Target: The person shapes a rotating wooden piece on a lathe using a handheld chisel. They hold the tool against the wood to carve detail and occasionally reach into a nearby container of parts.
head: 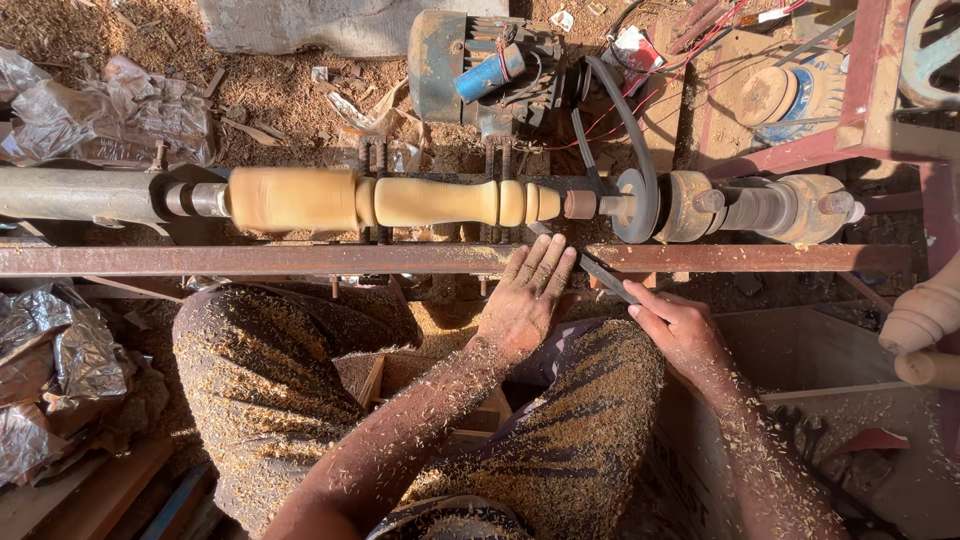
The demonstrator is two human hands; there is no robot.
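Observation:
A pale turned wooden spindle (400, 200) lies sideways in a lathe, blurred as if spinning. My left hand (525, 300) lies flat with its fingers on the rusty tool-rest bar (300, 260), pressing on a dark metal chisel (600, 275). My right hand (675, 325) grips the chisel's lower end. The blade tip points up toward the spindle's right end near the small knob (580, 204). Both forearms and my lap are covered in wood shavings.
An electric motor (480, 65) with a belt (625, 120) drives the lathe pulley (640, 205). Crumpled plastic sheets (110, 115) lie at left. A finished turned wooden piece (925, 320) pokes in at right. Sawdust covers the ground.

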